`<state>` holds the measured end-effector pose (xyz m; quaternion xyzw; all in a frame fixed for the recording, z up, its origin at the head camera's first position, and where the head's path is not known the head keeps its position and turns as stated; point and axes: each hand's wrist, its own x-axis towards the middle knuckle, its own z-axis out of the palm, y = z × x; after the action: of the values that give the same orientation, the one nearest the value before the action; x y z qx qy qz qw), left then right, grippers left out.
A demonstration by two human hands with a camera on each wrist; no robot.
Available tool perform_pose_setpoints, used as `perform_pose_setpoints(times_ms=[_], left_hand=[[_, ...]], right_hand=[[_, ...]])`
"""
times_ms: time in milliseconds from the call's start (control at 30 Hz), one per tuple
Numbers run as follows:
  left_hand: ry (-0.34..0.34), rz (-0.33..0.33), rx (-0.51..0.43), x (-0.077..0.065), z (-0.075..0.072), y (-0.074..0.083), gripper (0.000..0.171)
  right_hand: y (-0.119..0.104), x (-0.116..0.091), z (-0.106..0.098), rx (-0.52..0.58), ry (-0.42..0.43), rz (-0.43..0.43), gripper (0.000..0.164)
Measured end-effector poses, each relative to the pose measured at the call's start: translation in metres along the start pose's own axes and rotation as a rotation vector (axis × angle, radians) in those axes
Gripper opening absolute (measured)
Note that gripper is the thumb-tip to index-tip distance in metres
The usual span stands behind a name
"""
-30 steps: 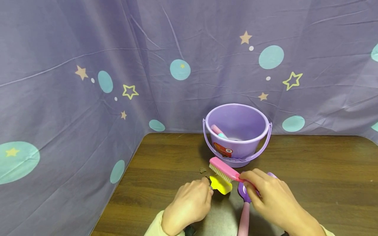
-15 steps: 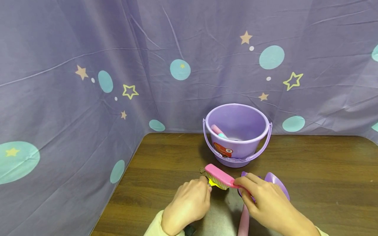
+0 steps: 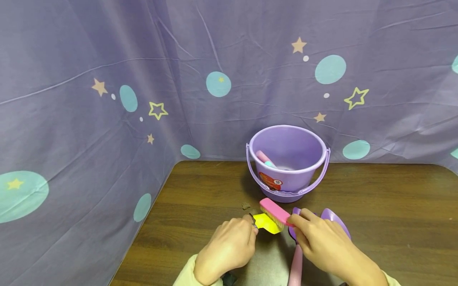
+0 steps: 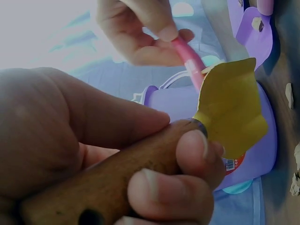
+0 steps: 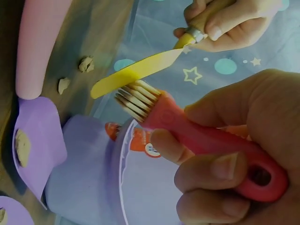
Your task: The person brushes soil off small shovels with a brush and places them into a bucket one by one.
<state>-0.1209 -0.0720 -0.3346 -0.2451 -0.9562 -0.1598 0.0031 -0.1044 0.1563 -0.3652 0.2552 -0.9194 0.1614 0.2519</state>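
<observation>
In front of the purple bucket (image 3: 298, 182), the pink brush (image 3: 274, 210) has been swept tipward along the yellow trowel (image 3: 265, 223)! They're gripped by curled fingers, right hand (image 3: 323, 244) and left hand (image 3: 230, 244) respectively; one stroke seems done.

Curtained nook: wooden table (image 3: 390, 206), star-print cloth (image 3: 250, 47)

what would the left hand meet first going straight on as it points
Probably the pink pale-bristled brush, right at the yellow-bladed wooden-handled shovel the left hand grips; the purple plastic bucket stands beyond, though depth is unclear.
</observation>
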Motion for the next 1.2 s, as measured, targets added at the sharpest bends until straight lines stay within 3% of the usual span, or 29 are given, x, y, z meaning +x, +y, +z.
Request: perform_pose_setpoints(times_ms=[433, 567, 900, 1033, 1200], left_hand=[[0.028, 0.008, 0.014, -0.001, -0.001, -0.001, 0.02], [0.045, 0.004, 0.036, -0.001, -0.001, -0.001, 0.02], [0.037, -0.021, 0.057, 0.001, 0.002, 0.0, 0.019], [0.046, -0.013, 0.06, 0.001, 0.002, 0.0, 0.018], [0.044, -0.004, 0.054, 0.001, 0.001, -0.002, 0.018]], right_hand=[[0.011, 0.0, 0.003, -0.087, -0.109, 0.107, 0.019], [0.009, 0.001, -0.002, -0.068, -0.084, 0.131, 0.022], [-0.005, 0.007, -0.008, 0.133, 0.167, -0.105, 0.031], [-0.009, 0.005, -0.005, 0.163, 0.156, -0.119, 0.033], [-0.01, 0.003, -0.001, 0.089, 0.089, -0.085, 0.031]])
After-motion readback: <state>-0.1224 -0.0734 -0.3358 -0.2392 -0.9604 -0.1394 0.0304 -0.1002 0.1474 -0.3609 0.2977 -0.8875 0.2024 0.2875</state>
